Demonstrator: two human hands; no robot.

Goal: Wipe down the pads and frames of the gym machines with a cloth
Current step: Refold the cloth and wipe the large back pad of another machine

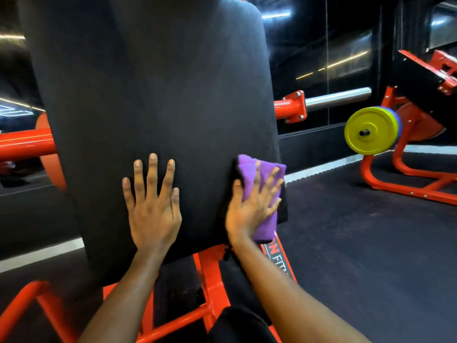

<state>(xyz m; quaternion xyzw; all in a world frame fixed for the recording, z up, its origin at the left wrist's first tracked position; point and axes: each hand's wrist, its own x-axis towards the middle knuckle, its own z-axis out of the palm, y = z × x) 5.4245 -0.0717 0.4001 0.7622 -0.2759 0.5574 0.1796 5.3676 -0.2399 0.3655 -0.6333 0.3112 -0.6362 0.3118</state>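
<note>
The only writing you could read was on a black label (274, 258) running along the orange-red frame (210, 280) just below your right hand (247, 209): a red "N" followed by white "FIT", with the rest cut off by your wrist and the label's far end. The cloth (249, 169) was purple, soft-looking and folded into a thick oblong, and it lay against the lower right edge of the big black pad (153, 95), reaching down to the pad's bottom corner. Your right hand pressed it flat there with straight, fanned fingers, none curled around it. Your left hand (153, 206) rested palm-down on the bare pad beside it, fingers spread wide and holding nothing. The pad itself was matt, dark and tilted up in front of you. Off to the right, a yellow weight plate (368, 131) sat on another orange-red machine, with a chrome bar (338, 96) behind.
</note>
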